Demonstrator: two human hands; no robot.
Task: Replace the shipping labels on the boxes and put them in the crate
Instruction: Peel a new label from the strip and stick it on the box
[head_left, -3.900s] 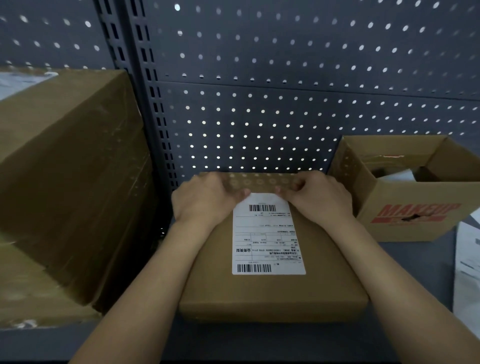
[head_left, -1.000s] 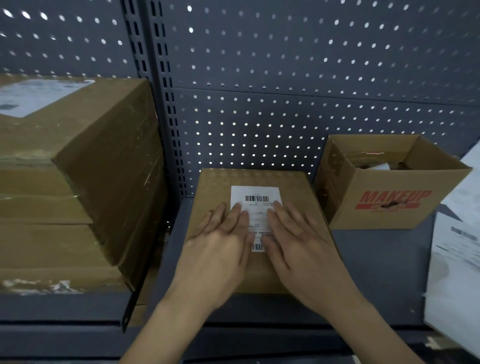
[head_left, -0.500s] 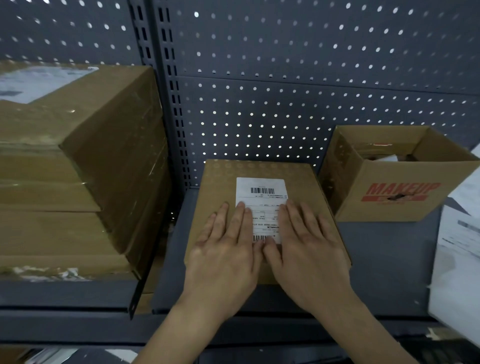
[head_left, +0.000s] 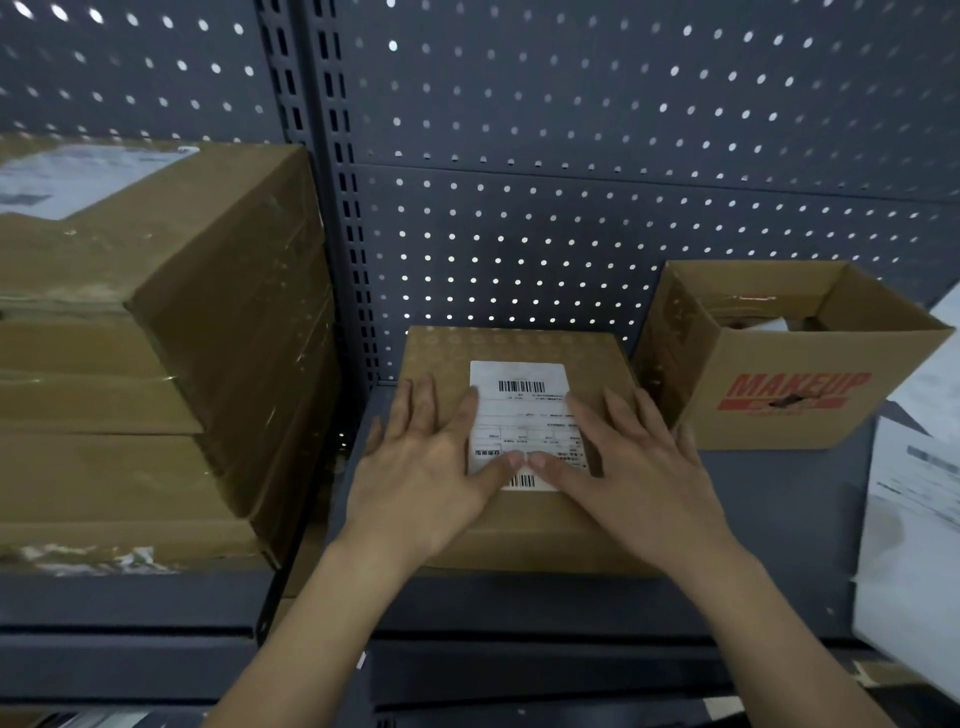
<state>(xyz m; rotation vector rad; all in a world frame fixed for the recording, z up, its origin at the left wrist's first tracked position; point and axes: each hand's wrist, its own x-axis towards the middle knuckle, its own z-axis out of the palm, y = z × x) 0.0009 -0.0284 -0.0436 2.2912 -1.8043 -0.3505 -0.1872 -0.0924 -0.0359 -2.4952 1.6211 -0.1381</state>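
Observation:
A flat brown cardboard box (head_left: 519, 535) lies on the dark shelf in front of me. A white shipping label (head_left: 524, 405) with barcodes is stuck on its top. My left hand (head_left: 431, 467) lies flat on the box over the label's left edge, fingers straight and spread. My right hand (head_left: 628, 467) lies flat over the label's right edge. Both thumbs meet on the lower part of the label, and the hands hide its side edges.
Large taped brown boxes (head_left: 156, 338) are stacked on the left shelf. An open carton marked MAKEUP (head_left: 789, 395) stands at the right. White sheets (head_left: 914, 499) hang at the far right. A dark pegboard wall (head_left: 571, 208) backs the shelf.
Both hands went from pinching the label's top edge to pressing flat on it. Over the last second they slid apart toward the label's sides, uncovering its middle.

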